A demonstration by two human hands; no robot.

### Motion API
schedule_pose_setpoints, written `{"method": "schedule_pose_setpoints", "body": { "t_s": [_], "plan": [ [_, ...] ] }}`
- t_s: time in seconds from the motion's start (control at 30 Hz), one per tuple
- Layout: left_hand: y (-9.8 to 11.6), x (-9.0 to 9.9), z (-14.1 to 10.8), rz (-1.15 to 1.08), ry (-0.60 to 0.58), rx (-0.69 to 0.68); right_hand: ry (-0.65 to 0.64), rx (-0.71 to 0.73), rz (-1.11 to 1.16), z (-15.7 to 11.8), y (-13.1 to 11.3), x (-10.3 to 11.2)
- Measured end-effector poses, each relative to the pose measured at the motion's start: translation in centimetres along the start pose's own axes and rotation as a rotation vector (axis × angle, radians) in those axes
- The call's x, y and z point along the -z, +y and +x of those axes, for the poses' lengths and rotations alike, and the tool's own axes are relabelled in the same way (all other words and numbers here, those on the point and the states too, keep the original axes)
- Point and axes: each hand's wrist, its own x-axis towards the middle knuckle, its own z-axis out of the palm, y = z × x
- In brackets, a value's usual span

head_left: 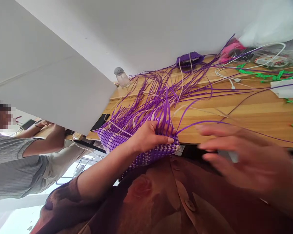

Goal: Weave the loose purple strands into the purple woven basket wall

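A woven purple and white piece rests at the table's front edge against my torso, with many long loose purple and pale strips fanning out behind it. My left hand grips its right end, thumb on the near side and fingers behind among upright strips. To the right, my right hand is raised and blurred by motion, its fingers apart, with nothing clearly visible in it. One purple strip curves from the piece's right corner toward the right, passing behind my right hand.
On the wooden table are a clear bottle, a black phone-like object, a small purple woven piece, white cables, green strips and plastic bags. Another person sits at the left.
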Motion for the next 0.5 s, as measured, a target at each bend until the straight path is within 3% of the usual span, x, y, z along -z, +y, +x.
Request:
{"method": "schedule_pose_setpoints", "body": {
  "t_s": [0.07,0.17,0.27,0.37,0.5],
  "plan": [
    [0.1,0.0,0.4,-0.006,-0.040,-0.010,-0.049,0.024,-0.030,0.6,-0.3,-2.2],
    [0.7,-0.1,0.8,-0.020,-0.085,-0.016,0.104,-0.038,-0.159,1.2,0.2,-4.5],
    [1.6,-0.6,0.8,-0.055,-0.097,-0.019,0.226,0.044,-0.238,0.9,0.7,-4.2],
    [1.8,-1.2,1.0,-0.084,-0.095,-0.024,0.229,0.181,-0.306,0.3,0.8,-2.9],
    [0.7,-2.0,1.2,-0.016,-0.073,-0.013,0.174,-0.020,-0.310,-0.4,1.8,-3.2]
  ]
}}
